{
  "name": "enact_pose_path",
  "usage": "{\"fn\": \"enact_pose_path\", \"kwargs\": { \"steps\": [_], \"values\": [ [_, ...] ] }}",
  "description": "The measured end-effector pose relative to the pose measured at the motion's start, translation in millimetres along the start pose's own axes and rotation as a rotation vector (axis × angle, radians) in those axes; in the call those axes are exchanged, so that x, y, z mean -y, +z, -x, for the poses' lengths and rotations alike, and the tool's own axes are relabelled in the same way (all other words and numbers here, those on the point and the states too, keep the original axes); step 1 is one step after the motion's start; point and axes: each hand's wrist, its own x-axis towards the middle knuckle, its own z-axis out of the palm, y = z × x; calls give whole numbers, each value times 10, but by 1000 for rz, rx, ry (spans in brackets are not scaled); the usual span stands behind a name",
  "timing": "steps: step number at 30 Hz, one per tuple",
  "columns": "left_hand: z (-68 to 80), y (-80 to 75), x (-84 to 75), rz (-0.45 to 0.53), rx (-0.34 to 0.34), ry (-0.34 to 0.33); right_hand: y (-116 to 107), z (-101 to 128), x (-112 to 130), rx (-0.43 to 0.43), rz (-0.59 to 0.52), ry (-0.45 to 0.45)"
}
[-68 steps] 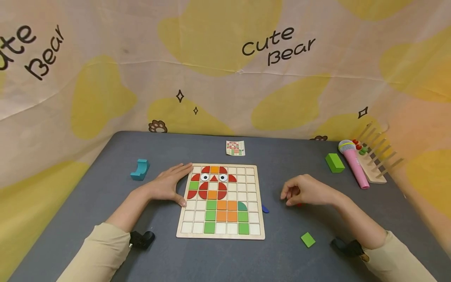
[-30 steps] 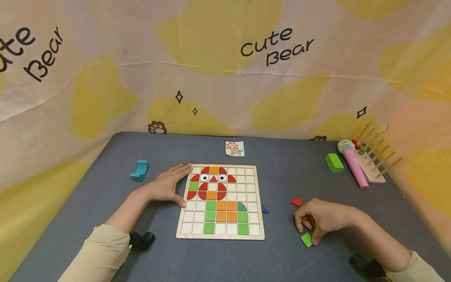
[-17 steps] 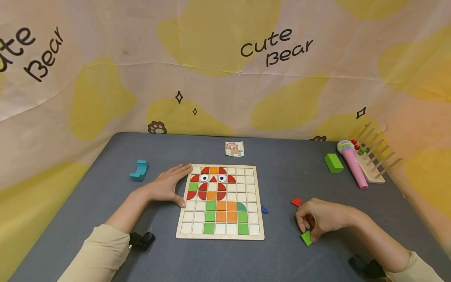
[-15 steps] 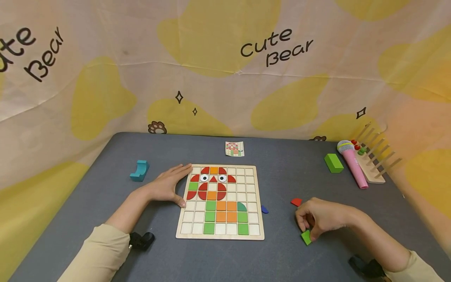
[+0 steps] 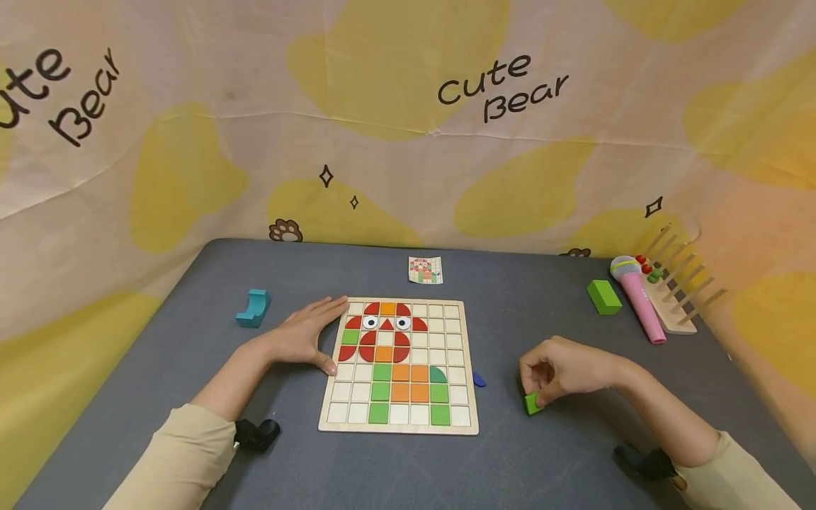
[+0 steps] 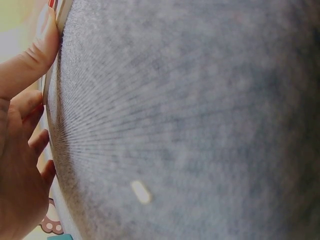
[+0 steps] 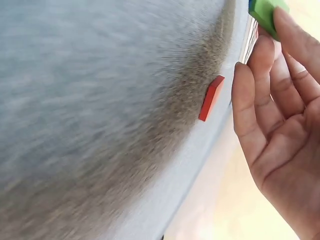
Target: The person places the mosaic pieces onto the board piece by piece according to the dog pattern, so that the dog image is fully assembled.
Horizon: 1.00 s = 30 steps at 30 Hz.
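Observation:
In the head view a wooden grid board [image 5: 474, 419] lies mid-table, with red, orange and green tiles and two eye tiles set in several of its squares. My left hand [image 5: 298, 334] rests along its left edge, fingers spread, thumb on the lower part of that edge. To the right of the board, my right hand [image 5: 569, 367] pinches a green square tile [image 5: 533, 404] between thumb and fingers, tilted. The right wrist view shows the tile [image 7: 265, 16] at the fingertips. A red piece [image 7: 212, 99] lies on the table there; in the head view my right hand hides it.
A blue piece [image 5: 479, 380] lies against the board's right side, and a small pattern card [image 5: 425, 270] behind it. Further off are a teal curved block [image 5: 254, 309], a green block [image 5: 603, 297], a pink toy microphone [image 5: 642, 302] and a pegged wooden stand [image 5: 678, 320].
My right hand left the red piece, moved down to the green tile and took hold of it. It has since carried the tile up and left. The left hand stayed at the board.

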Motion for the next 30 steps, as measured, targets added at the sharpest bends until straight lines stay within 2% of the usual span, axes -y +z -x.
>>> {"fn": "enact_pose_path", "kwargs": {
  "steps": [15, 23, 30],
  "values": [
    [3, 3, -10, 6, 6, -15, -46, -651, 144, -140, 98, 18],
    [3, -2, 0, 15, 3, -5, 5, -992, 244, -273, 178, 54],
    [2, -3, -18, 17, -7, -4, 2, -1267, 345, -356, 179, 100]
  ]
}}
